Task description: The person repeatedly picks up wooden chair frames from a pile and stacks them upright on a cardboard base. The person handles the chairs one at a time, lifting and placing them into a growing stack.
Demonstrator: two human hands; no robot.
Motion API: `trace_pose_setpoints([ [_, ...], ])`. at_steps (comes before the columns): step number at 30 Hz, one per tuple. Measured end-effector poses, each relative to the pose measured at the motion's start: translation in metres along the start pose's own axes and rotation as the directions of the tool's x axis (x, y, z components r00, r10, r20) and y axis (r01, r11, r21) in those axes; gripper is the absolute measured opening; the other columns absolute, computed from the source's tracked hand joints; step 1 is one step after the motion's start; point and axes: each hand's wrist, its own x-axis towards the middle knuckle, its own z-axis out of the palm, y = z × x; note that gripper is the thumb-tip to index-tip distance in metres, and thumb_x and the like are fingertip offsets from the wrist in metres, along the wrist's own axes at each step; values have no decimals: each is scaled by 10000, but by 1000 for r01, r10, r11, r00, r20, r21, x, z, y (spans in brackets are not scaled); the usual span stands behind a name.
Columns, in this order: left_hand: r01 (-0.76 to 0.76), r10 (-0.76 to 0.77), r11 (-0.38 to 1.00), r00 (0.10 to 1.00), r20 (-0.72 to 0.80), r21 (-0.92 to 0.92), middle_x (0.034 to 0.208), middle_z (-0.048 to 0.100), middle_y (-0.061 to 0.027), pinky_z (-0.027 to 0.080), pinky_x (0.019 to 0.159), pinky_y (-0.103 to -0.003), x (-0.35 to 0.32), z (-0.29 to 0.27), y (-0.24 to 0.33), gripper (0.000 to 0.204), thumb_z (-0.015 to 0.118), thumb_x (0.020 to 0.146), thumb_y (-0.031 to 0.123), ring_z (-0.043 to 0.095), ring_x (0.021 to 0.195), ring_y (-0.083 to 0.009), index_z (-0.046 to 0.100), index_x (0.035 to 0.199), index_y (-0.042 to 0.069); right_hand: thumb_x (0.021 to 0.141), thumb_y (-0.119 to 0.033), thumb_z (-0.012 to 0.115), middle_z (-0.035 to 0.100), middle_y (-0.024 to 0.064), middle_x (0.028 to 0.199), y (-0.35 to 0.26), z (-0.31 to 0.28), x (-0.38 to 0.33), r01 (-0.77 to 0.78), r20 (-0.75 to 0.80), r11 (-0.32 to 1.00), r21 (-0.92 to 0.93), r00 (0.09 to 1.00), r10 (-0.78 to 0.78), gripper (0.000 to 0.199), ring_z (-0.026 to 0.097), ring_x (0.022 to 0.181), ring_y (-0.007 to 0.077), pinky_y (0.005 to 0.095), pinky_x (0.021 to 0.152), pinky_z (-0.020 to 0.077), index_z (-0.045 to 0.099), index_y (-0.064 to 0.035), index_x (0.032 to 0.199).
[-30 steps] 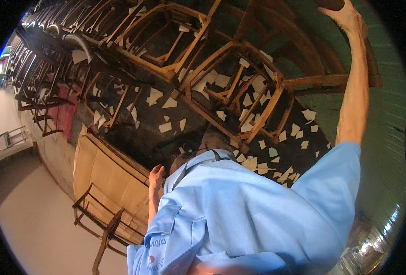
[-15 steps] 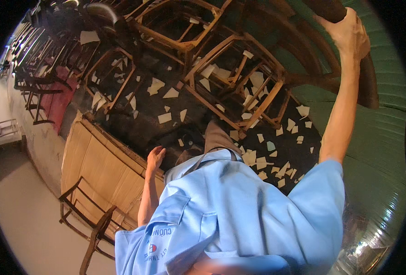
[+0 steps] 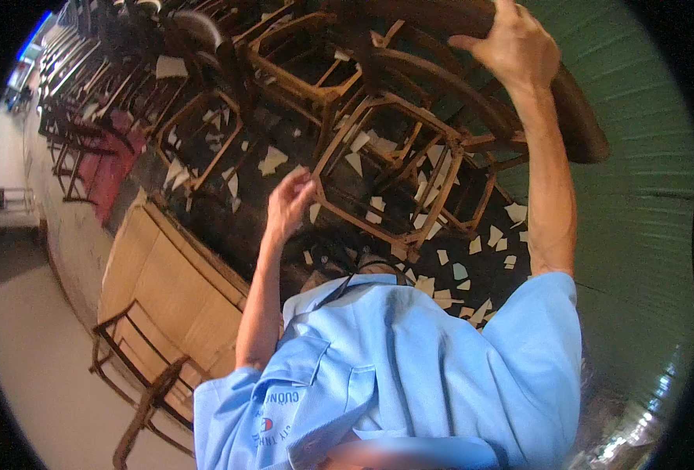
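My right hand [image 3: 515, 48] is stretched out far ahead and grips a dark curved wooden chair rail [image 3: 578, 117] at the top of the view. My left hand [image 3: 288, 202] is lifted in front of me with its fingers loosely apart and holds nothing. It hovers just left of a light wooden chair frame [image 3: 386, 168] that lies among stacked frames. My light blue shirt [image 3: 409, 368] fills the lower middle of the picture.
Many bare wooden chair frames [image 3: 206, 133] are piled across the top and left, with pale scraps [image 3: 272, 160] scattered under them. A woven-seat bench or chair [image 3: 159, 290] stands at lower left on a grey floor [image 3: 26, 345]. A green corrugated wall [image 3: 636, 235] runs along the right.
My left hand has risen from beside my body up toward the light chair frame. My right hand has kept its grip on the dark curved rail while the view shifted.
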Motion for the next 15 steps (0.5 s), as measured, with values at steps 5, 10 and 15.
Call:
trace_pose_setpoints([
  [5,-257,257,966,966,-19,0,1301,669,-136,559,961,-332,54,13,103,621,780,937,339,672,1119,-197,563,1429,27,666,-680,864,772,61,965,34,2,-22,176,-165,984,14,971,-171,752,763,810,239,361,690,614,703,-119,1140],
  [10,-660,669,727,743,21,190,1285,678,-147,531,1038,-437,107,80,209,918,903,728,523,668,1156,-292,562,1441,56,629,-575,930,770,49,952,99,-32,-64,169,-250,983,65,957,-148,704,762,814,232,356,701,612,706,-118,1117],
  [15,-722,583,664,662,471,193,1013,762,-95,572,897,-346,123,176,263,699,966,624,462,725,950,-228,734,1115,20,596,-444,985,743,65,1054,175,-54,-130,41,-243,988,151,970,-3,714,734,950,264,378,816,584,688,-130,1163],
])
